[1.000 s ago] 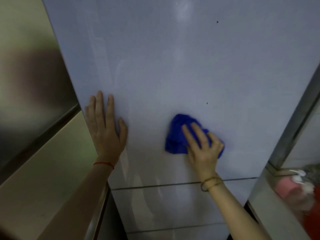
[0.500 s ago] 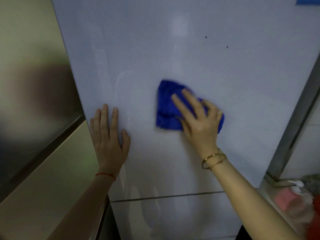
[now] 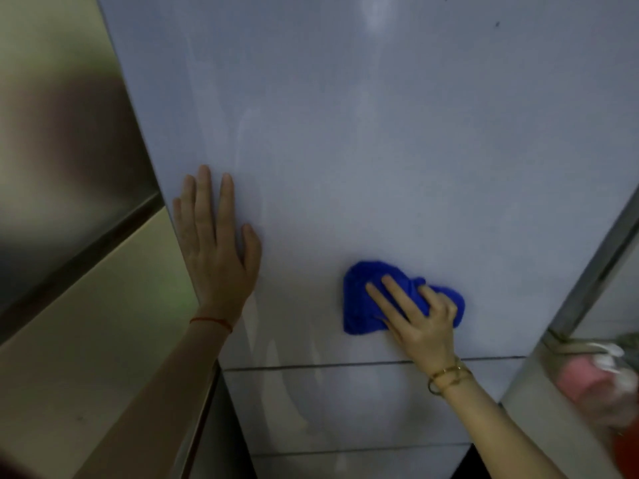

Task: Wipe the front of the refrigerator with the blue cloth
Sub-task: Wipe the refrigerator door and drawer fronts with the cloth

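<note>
Since half a second back, cloth and right hand are lower on the door, back down near the seam; left hand sits in much the same place on the door's left edge. Right hand (image 3: 420,323) presses the blue cloth (image 3: 366,299) flat against the refrigerator front (image 3: 380,150), fingers spread over it, palm holding it to the panel rather than pinching it. Cloth is bunched, its long axis roughly sideways, poking out above, left and right of the fingers. It sits just above the horizontal seam (image 3: 311,366) between the upper door and the lower panel, right of door centre. Left hand (image 3: 216,243) is flat and open on the door, holding nothing, well left of the cloth, bracing.

Key relation: most unwiped-looking door area lies above the cloth, streaky patches (image 3: 249,133) up toward the top, and the panel under the seam lies below. Right hand is the one on the cloth, so the next stroke probably goes up or sideways from the seam. Judged mid-wipe, lower part of the upper door. Small dark specks (image 3: 497,24) sit high up, far above the cloth.
</note>
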A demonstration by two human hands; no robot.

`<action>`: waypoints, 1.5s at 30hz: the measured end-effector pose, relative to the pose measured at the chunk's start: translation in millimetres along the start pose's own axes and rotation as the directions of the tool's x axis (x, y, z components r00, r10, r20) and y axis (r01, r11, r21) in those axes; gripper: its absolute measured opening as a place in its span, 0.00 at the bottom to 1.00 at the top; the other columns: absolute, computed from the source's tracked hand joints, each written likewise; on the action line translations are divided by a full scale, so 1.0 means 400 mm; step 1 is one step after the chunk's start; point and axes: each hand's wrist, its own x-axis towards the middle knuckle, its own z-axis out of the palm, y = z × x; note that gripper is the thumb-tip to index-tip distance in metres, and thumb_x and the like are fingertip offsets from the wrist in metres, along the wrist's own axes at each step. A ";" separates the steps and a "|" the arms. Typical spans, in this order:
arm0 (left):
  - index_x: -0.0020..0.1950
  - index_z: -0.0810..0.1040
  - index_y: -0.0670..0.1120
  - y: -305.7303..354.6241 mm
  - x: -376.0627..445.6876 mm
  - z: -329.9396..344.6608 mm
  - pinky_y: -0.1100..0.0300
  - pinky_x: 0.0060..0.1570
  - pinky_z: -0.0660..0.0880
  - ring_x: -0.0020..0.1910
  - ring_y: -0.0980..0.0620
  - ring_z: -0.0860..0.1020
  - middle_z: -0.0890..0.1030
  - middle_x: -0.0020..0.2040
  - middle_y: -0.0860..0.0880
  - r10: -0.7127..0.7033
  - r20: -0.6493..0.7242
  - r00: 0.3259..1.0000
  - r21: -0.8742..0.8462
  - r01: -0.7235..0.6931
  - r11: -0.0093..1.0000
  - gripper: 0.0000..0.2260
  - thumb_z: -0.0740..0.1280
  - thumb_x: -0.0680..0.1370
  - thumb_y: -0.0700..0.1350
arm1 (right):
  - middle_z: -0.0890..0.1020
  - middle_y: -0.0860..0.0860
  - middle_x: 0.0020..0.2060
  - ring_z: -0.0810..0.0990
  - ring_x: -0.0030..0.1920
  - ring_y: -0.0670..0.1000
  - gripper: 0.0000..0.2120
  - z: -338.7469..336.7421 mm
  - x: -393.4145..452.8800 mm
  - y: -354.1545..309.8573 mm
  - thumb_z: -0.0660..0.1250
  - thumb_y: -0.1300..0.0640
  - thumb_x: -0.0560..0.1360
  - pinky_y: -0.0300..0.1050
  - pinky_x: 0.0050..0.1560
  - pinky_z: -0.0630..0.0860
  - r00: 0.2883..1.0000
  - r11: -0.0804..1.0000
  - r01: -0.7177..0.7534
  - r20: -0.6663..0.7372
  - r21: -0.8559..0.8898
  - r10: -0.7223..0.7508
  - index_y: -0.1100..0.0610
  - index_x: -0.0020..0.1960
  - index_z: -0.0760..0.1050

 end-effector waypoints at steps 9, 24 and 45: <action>0.76 0.63 0.35 0.048 -0.240 -0.070 0.39 0.79 0.57 0.79 0.35 0.56 0.61 0.77 0.33 -0.080 0.289 0.954 -0.016 0.088 0.996 0.23 0.54 0.84 0.45 | 0.57 0.44 0.78 0.73 0.53 0.57 0.29 -0.028 -0.238 0.068 0.58 0.63 0.80 0.50 0.50 0.68 0.948 0.969 0.243 0.220 -0.034 -0.230 0.45 0.77 0.59; 0.76 0.64 0.35 0.006 -0.806 -0.129 0.41 0.78 0.61 0.79 0.38 0.61 0.63 0.78 0.40 -0.167 0.227 0.959 -0.077 0.188 0.979 0.23 0.61 0.81 0.37 | 0.75 0.47 0.68 0.70 0.54 0.55 0.19 -0.046 -0.397 -0.207 0.66 0.51 0.81 0.51 0.53 0.69 0.955 0.952 -0.294 -0.016 0.091 0.296 0.47 0.72 0.71; 0.78 0.63 0.40 -0.097 -1.177 0.073 0.52 0.81 0.53 0.81 0.43 0.55 0.60 0.80 0.43 -0.065 -0.070 0.995 -0.154 0.053 0.987 0.23 0.58 0.82 0.41 | 0.72 0.53 0.60 0.69 0.52 0.59 0.19 0.168 -0.836 -0.348 0.64 0.48 0.81 0.54 0.47 0.67 0.981 0.989 -0.110 -0.170 -0.103 0.092 0.49 0.71 0.72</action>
